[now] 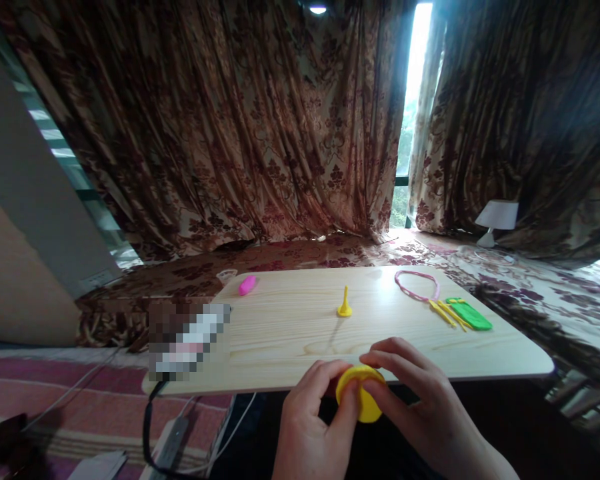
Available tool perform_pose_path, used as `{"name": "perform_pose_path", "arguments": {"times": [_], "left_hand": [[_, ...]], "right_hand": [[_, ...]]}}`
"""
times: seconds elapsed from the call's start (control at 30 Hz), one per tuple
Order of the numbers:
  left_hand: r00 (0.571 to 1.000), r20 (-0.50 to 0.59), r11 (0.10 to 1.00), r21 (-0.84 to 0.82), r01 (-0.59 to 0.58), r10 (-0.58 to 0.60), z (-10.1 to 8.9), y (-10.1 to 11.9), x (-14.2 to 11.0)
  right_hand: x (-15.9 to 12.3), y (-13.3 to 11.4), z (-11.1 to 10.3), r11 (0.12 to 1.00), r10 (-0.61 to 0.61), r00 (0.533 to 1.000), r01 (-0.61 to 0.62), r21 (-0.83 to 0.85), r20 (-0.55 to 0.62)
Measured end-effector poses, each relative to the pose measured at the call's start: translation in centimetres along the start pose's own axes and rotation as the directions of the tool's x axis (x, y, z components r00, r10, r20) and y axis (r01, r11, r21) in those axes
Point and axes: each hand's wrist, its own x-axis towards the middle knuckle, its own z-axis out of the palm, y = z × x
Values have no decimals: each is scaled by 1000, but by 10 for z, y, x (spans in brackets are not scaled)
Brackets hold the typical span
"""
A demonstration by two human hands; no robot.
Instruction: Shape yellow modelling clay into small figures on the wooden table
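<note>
Just off the table's near edge, a round flattened piece of yellow modelling clay (369, 405) is held between my two hands. My left hand (313, 420) pinches its left side, the thumb pressed on its face. My right hand (423, 397) has its thumb on the clay from the right, with the fingers curled over the upper rim. Beyond them, a yellow clay piece (345, 309) with a thin upright stem on a round base stands on the table. The far side of the disc is hidden from view.
On the light wooden table (290, 333) lie a pink clay lump (247, 285), a pink twisted loop (404, 288), yellow clay sticks (443, 313) and a green clay slab (473, 316). A blurred-out object (193, 340) with a black cable is at left. A white lamp (498, 215) stands behind.
</note>
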Motion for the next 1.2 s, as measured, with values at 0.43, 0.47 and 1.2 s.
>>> {"name": "perform_pose_path", "arguments": {"times": [0.43, 0.47, 1.2], "left_hand": [[995, 65, 997, -31, -75, 77, 0, -1, 0], [994, 76, 997, -36, -74, 76, 0, 0, 0], [993, 65, 991, 88, -103, 97, -1, 0, 1]], "right_hand": [[0, 1, 2, 1000, -4, 1000, 5, -16, 27], [0, 1, 2, 1000, -14, 1000, 15, -18, 20], [-1, 3, 1, 999, -27, 1000, 27, -44, 8]]}}
